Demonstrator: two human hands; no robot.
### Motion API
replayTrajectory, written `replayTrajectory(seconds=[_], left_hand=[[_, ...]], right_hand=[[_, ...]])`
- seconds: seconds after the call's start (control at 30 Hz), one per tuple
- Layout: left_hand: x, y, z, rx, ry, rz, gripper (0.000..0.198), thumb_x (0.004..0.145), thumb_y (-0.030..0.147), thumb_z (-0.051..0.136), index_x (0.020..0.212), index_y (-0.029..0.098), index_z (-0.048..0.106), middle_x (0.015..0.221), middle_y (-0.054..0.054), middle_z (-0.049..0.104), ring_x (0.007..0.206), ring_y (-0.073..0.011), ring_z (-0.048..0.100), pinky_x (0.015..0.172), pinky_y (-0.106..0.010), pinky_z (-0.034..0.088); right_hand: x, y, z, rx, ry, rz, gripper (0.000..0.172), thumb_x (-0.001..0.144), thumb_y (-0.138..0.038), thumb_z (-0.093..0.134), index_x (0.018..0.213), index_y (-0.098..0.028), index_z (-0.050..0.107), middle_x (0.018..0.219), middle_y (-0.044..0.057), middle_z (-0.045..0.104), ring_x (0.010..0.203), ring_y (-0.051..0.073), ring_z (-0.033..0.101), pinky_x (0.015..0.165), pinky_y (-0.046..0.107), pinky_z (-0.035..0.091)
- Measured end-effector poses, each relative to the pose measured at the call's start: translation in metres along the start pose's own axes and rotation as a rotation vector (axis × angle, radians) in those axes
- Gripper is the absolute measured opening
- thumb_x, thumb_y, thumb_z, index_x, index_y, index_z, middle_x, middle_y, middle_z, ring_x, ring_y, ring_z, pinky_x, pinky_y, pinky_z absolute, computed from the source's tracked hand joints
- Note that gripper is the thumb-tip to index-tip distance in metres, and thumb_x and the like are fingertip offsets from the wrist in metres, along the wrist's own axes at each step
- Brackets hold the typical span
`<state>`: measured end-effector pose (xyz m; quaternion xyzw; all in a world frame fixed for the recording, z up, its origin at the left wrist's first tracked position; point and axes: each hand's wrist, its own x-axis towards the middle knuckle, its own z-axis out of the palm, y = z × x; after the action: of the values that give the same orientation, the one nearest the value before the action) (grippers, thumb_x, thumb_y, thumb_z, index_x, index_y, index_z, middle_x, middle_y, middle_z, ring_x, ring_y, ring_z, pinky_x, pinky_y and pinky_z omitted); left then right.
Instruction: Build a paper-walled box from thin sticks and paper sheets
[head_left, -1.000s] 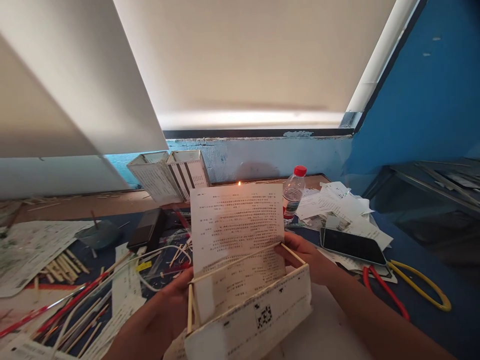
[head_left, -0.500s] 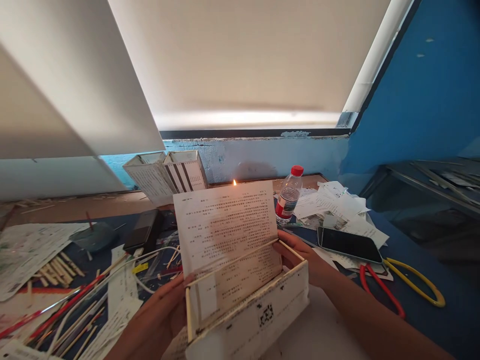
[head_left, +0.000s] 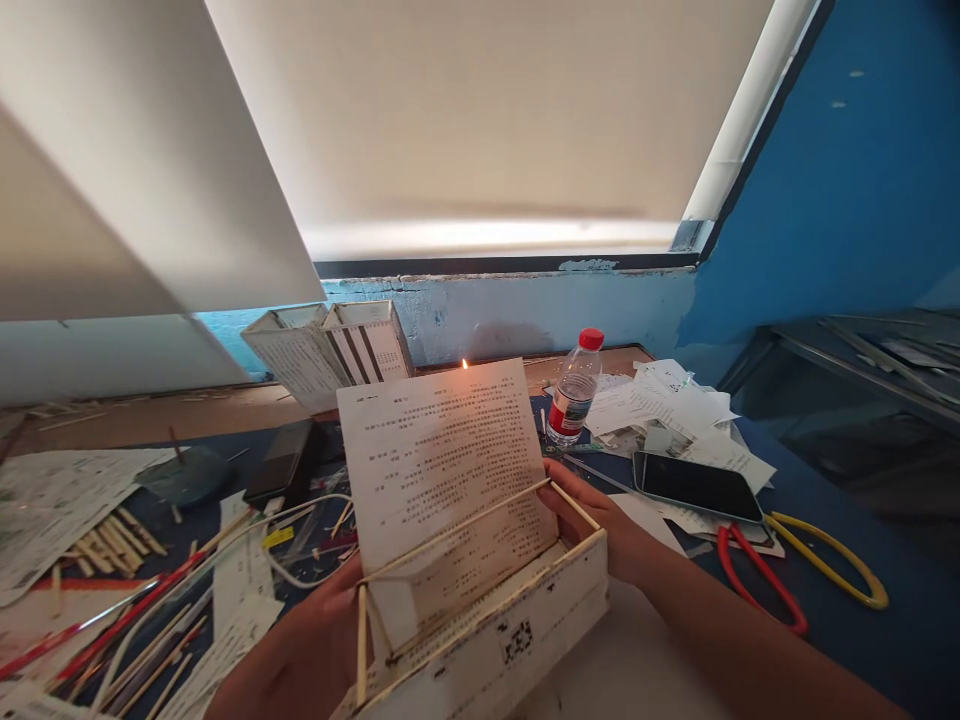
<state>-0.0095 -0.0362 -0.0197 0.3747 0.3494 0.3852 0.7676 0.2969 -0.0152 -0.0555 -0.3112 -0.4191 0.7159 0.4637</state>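
Note:
Between my hands is a box frame of thin wooden sticks with printed paper over its near side. A printed paper sheet stands up along its far side and rises above the frame. My left hand is closed round the left end; its fingertips are partly hidden behind the sheet. My right hand grips the right end, fingers behind and inside the frame's corner. A small flame shows just over the sheet's top edge; what burns is hidden behind the sheet.
Two paper-covered boxes stand against the wall. A red-capped bottle, a phone and red-and-yellow-handled scissors or pliers lie right, beside paper scraps. Loose sticks, a white cable and a black box are left.
The box frame and sheet have shifted slightly left and tilted a little, with both hands still on them. More of the frame's open left end shows.

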Motion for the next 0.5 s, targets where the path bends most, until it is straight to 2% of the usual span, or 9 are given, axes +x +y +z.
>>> replayTrajectory(seconds=[0.1,0.17,0.27,0.37,0.43,0.5], left_hand=[[-0.001,-0.001,-0.002,-0.036,0.017,-0.011,0.045,0.072,0.056,0.083,0.111,0.034,0.082,0.135,-0.003,0.074,0.135,-0.0448,0.057,0.109,-0.053,0.050],[0.001,-0.004,-0.002,-0.013,0.104,-0.056,0.043,0.065,0.047,0.091,0.105,0.035,0.083,0.130,-0.003,0.077,0.133,-0.0448,0.059,0.106,-0.051,0.053],[0.004,-0.008,-0.003,0.025,0.253,-0.112,0.036,0.068,0.039,0.093,0.103,0.035,0.084,0.123,-0.001,0.080,0.135,-0.0380,0.059,0.108,-0.043,0.053],[0.007,-0.007,0.001,0.029,0.282,-0.112,0.035,0.070,0.041,0.091,0.103,0.032,0.084,0.118,-0.002,0.082,0.131,-0.0361,0.063,0.105,-0.041,0.055],[0.007,-0.002,0.006,0.029,0.307,-0.099,0.033,0.064,0.043,0.094,0.094,0.031,0.085,0.113,-0.002,0.083,0.124,-0.0371,0.068,0.097,-0.038,0.061],[0.007,0.003,0.012,0.038,0.354,-0.086,0.033,0.058,0.046,0.097,0.085,0.031,0.084,0.111,-0.002,0.084,0.120,-0.0371,0.071,0.080,-0.032,0.065]], right_hand=[[0.001,0.004,-0.004,0.027,-0.007,-0.007,0.050,0.098,-0.040,0.069,0.145,-0.029,0.056,0.148,0.008,0.058,0.134,0.026,0.055,0.108,0.038,0.045],[0.002,0.006,-0.005,0.042,-0.018,-0.011,0.048,0.098,-0.039,0.068,0.144,-0.029,0.056,0.144,0.008,0.061,0.132,0.026,0.057,0.107,0.039,0.046],[0.003,0.005,-0.005,0.033,-0.016,-0.022,0.045,0.098,-0.040,0.069,0.140,-0.028,0.060,0.139,0.009,0.065,0.125,0.026,0.062,0.103,0.040,0.049],[0.003,-0.001,-0.006,-0.008,-0.021,-0.003,0.043,0.097,-0.041,0.069,0.137,-0.026,0.063,0.136,0.010,0.067,0.116,0.026,0.068,0.097,0.040,0.052],[0.003,-0.008,-0.006,-0.045,-0.038,0.039,0.043,0.097,-0.042,0.069,0.137,-0.025,0.064,0.133,0.011,0.069,0.112,0.025,0.070,0.097,0.041,0.053],[0.003,-0.014,-0.006,-0.087,-0.053,0.071,0.044,0.097,-0.043,0.070,0.136,-0.023,0.065,0.129,0.011,0.071,0.110,0.025,0.071,0.098,0.042,0.053]])
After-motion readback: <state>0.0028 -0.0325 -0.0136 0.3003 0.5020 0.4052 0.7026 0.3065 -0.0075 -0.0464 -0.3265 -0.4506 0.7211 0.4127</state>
